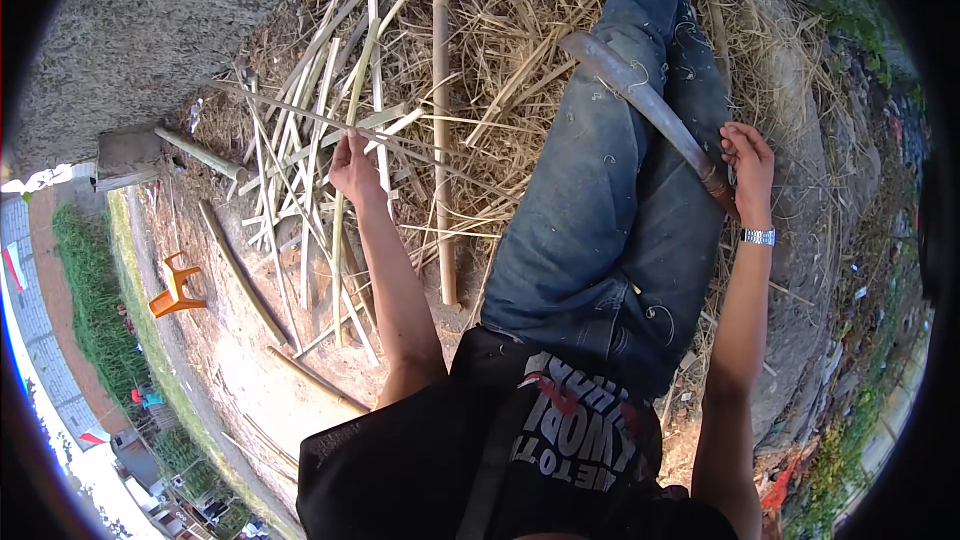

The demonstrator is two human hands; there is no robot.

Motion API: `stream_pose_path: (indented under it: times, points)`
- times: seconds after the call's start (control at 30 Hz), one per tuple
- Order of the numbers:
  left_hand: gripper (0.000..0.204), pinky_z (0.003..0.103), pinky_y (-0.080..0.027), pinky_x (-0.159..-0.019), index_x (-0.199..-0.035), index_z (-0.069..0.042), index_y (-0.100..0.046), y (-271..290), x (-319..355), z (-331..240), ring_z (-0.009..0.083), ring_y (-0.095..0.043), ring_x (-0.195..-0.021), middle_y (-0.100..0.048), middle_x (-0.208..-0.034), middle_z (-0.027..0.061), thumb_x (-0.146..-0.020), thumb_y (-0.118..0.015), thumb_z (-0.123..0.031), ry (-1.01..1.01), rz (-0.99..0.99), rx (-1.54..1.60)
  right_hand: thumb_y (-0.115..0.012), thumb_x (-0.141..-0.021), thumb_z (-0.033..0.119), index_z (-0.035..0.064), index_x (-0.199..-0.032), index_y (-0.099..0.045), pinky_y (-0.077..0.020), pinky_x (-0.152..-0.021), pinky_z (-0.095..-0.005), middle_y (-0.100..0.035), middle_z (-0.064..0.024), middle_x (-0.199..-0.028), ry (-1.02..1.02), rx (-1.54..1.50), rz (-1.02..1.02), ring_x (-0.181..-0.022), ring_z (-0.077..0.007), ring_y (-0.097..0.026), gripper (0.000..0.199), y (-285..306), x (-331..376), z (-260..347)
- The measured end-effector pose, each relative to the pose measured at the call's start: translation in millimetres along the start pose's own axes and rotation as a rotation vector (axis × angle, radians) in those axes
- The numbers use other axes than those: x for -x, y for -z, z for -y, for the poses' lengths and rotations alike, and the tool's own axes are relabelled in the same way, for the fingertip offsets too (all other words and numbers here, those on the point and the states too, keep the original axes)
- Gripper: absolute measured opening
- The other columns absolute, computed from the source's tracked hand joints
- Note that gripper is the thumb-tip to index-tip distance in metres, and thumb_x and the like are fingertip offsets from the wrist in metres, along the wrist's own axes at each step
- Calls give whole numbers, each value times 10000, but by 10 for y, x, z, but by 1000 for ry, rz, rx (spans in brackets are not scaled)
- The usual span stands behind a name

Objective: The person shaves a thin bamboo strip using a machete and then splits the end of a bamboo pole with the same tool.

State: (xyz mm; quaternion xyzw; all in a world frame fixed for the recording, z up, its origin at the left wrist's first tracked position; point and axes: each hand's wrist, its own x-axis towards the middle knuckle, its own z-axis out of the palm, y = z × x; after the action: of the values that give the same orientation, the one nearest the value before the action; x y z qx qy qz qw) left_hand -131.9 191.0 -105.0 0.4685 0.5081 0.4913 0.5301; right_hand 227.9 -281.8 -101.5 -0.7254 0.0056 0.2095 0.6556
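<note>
My left hand (355, 175) is raised over the pile at the left, thumb and fingers pinched on a long thin bamboo strip (285, 108) that runs slantwise past both sides of the grip. Across my jeans-covered legs (570, 180) lies a machete (640, 95), its broad curved grey blade pointing to the far left and its brown handle (720, 190) toward me. Beside that handle is my right hand (750, 165), its fingers loosely curled and apart, with nothing visible in them. Small curled shavings cling to the jeans.
Split bamboo strips (310, 155) lie in a loose heap on the left. A bamboo pole (441, 130) stretches lengthwise between heap and legs. Straw-like shavings (530, 0) cover the ground. An orange plastic chair (177, 287), more poles (240, 270) and a grey wall (150, 30) are farther left.
</note>
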Motion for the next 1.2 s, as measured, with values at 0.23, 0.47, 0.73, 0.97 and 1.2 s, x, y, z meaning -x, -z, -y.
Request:
stream_pose_path:
  times: [0.23,0.47,0.73,0.97,1.2]
  points:
    - [663,363,-516,-938,-1374,76,-561,696,-627,906,252,-638,-1125,-667,-1231,197,-881,-803,-295,239,48,-577,-645,-974,148,51,-1093,-731,-501,-746,-237,-739,-22,-997,-6,-12,-14,-843,-65,-639,176,-27,11,10]
    - [878,451,-395,-1139,-1462,18,-486,1156,-361,1688,393,-489,-1359,-565,-1378,281,-774,-799,-430,227,255,-1255,-652,-969,160,58,-1096,-735,-484,-740,-235,-740,-18,-1003,-13,22,-32,-845,-61,-632,183,3,5,17]
    - [964,494,-335,-1172,-1524,49,-330,1218,-44,1681,418,-322,-1435,-412,-1463,295,-771,-808,-317,11,126,-1276,-656,-969,168,61,-1091,-737,-465,-733,-227,-737,-6,-998,-14,58,-20,-855,-55,-626,182,5,-24,10]
    - [653,454,-524,-945,-1218,69,-597,1693,-147,1749,420,-664,-1088,-679,-1158,301,-788,-769,-390,94,185,-1239,-664,-972,171,63,-1134,-725,-480,-758,-224,-734,-8,-1040,-25,3,34,-881,-61,-638,204,-113,-41,1]
    - [558,465,-506,-972,-1241,22,-634,1188,400,1656,413,-647,-1072,-669,-1191,280,-829,-736,-340,229,275,-1140,-663,-971,161,60,-1132,-723,-483,-758,-225,-735,-10,-1037,-25,36,-6,-878,-58,-637,200,18,-1,7]
